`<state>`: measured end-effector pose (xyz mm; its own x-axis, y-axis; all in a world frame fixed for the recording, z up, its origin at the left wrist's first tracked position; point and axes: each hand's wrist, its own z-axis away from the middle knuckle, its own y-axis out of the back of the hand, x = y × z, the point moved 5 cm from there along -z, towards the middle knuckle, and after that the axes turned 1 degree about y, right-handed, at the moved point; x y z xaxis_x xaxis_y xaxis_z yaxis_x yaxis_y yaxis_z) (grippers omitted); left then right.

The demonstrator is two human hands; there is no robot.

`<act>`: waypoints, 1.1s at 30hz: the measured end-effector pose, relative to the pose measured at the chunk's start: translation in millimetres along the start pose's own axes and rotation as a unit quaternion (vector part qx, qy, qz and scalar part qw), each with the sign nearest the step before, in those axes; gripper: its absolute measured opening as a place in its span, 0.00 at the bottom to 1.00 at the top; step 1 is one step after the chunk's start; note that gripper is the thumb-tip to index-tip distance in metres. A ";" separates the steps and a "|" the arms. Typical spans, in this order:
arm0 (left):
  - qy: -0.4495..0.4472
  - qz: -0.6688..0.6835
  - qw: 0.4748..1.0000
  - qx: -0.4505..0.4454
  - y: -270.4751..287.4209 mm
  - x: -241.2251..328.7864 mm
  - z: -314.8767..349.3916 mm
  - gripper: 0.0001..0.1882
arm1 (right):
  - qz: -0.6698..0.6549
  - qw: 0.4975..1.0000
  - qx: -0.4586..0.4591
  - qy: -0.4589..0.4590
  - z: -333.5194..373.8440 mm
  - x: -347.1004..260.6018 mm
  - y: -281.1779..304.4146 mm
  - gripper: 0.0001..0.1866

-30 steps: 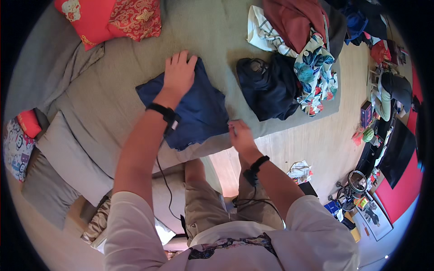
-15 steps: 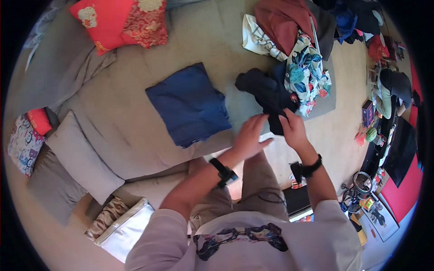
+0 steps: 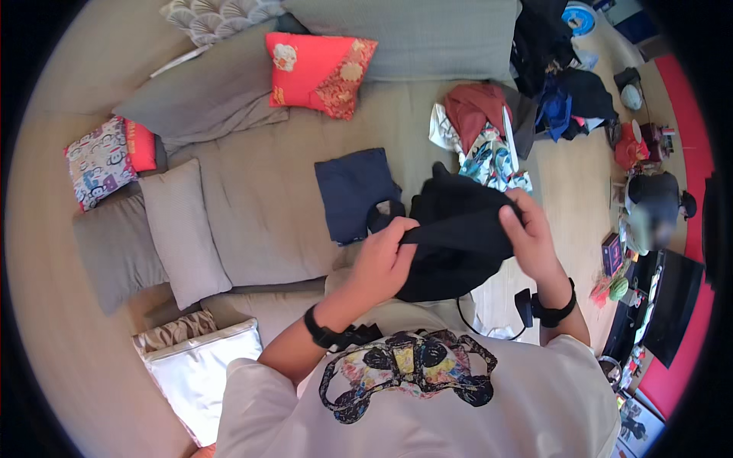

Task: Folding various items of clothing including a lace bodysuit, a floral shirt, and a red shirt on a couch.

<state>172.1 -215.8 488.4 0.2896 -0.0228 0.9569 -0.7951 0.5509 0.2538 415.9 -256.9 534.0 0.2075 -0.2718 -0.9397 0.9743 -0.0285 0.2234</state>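
Observation:
A black garment (image 3: 462, 244) hangs between my two hands, lifted in front of my body; its exact kind does not show. My left hand (image 3: 384, 256) pinches its left edge. On the other side my right hand (image 3: 531, 233) grips the upper right edge, thumb on top. A folded navy garment (image 3: 355, 191) lies on the sofa just beyond my left hand. Farther off to the right sits a heap with a reddish-brown garment (image 3: 475, 111) and a floral-print garment (image 3: 489, 159).
The grey sofa (image 3: 259, 221) stretches across the view, with a red cushion (image 3: 317, 72) at its back and a beige cushion (image 3: 183, 233) at left. Dark clothes (image 3: 576, 99) are piled at far right. Another person (image 3: 653, 198) bends near the television (image 3: 672, 305).
The black garment has been lifted off the heap's edge and toward me, now spread between both hands. My left hand has closed on it. The view has shifted, showing more of the sofa's back.

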 end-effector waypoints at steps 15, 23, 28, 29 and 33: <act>-0.145 -0.427 0.857 0.250 287.7 148.6 36.6 0.11 | 0.517 0.771 0.187 0.322 -52.7 -197.2 -20.3 0.24; -0.171 -0.464 0.809 0.319 379.1 217.4 56.1 0.10 | 0.547 0.702 0.294 0.349 -85.9 -258.9 -5.1 0.19; -0.231 -0.545 0.710 0.382 404.9 264.1 74.1 0.15 | 0.510 0.696 0.326 0.386 -108.4 -291.1 29.4 0.13; -0.261 -0.575 0.669 0.391 404.3 272.0 77.3 0.15 | 0.516 0.711 0.324 0.352 -112.0 -294.5 33.6 0.12; -0.230 -0.285 0.867 0.339 386.4 280.3 59.0 0.11 | 0.470 0.757 0.283 0.355 -95.4 -300.2 -11.6 0.24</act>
<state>-85.4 -58.6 863.1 0.6188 -0.5454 0.5654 -0.7686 -0.2717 0.5792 350.7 -83.3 788.8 0.9762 0.1517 -0.1548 0.2156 -0.6048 0.7667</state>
